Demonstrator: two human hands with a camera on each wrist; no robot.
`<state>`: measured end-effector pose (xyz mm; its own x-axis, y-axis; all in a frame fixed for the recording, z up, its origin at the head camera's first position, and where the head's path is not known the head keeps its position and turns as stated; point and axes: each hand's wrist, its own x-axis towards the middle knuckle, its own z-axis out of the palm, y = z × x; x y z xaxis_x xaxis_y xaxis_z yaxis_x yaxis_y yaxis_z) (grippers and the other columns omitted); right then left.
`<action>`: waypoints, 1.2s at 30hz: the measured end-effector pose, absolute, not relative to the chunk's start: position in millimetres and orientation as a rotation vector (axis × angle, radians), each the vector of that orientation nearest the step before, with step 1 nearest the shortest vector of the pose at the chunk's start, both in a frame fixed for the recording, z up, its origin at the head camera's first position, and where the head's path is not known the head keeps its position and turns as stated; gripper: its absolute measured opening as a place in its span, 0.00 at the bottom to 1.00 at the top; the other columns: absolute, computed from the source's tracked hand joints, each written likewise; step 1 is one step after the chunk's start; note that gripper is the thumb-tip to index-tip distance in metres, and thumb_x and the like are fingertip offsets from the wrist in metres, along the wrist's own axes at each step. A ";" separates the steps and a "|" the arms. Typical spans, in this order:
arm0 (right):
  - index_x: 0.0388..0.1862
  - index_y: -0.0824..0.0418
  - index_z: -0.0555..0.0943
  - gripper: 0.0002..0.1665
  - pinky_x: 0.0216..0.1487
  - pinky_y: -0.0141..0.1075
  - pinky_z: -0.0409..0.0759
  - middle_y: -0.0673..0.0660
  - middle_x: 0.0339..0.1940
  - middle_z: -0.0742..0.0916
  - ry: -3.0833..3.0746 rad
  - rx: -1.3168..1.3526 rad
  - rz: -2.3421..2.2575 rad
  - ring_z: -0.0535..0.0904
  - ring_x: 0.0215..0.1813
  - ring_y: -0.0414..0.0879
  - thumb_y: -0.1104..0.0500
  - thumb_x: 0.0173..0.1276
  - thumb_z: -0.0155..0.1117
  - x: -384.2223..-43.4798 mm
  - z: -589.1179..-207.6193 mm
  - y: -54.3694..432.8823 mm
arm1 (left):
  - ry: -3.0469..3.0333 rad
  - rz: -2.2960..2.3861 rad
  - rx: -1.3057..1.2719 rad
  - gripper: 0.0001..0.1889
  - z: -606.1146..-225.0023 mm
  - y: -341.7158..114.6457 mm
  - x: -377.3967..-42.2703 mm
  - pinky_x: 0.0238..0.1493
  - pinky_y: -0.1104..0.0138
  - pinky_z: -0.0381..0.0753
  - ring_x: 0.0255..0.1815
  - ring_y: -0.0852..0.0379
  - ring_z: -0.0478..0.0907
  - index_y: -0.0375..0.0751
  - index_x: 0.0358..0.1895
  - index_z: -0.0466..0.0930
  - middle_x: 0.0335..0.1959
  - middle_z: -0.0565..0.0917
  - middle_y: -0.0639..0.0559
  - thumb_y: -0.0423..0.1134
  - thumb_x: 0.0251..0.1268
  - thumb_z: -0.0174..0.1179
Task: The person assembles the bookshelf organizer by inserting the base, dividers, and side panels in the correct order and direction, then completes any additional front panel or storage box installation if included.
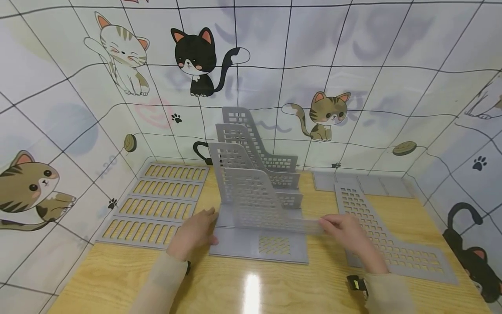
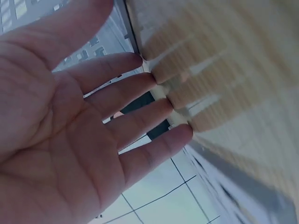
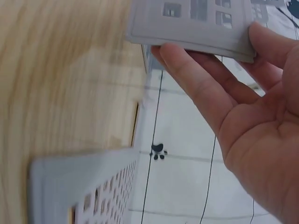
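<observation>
In the head view, a grey perforated L-shaped panel (image 1: 255,187) stands upright over a flat grey base (image 1: 235,244), blurred by motion. My right hand (image 1: 347,231) pinches the low right end of this panel. The right wrist view shows the panel's corner (image 3: 196,32) between my thumb and fingers. Behind it, three similar panels stand in a row, the nearest of them a divider (image 1: 229,152) with a tall left side. My left hand (image 1: 196,233) rests at the base's left edge. Its fingers (image 2: 145,154) are extended, tips against the wooden tabletop, and the palm holds nothing.
Slotted grey panels (image 1: 157,209) lie in a stack of rows on the left. To the right, another perforated L-shaped panel (image 1: 376,231) lies flat, with plain grey plates (image 1: 376,185) behind it. A cat-patterned cloth wall (image 1: 266,87) encloses the wooden table (image 1: 219,283).
</observation>
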<state>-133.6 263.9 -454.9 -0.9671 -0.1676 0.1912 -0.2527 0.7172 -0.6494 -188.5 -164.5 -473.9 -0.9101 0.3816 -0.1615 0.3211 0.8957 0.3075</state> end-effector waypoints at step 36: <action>0.49 0.67 0.89 0.11 0.39 0.36 0.88 0.62 0.45 0.91 -2.595 0.369 1.255 0.90 0.40 0.51 0.64 0.77 0.62 -132.8 -469.4 216.0 | 2.939 0.331 0.739 0.37 -470.1 -168.0 -157.0 0.63 0.44 0.79 0.68 0.30 0.74 0.23 0.65 0.77 0.70 0.76 0.33 0.44 0.57 0.77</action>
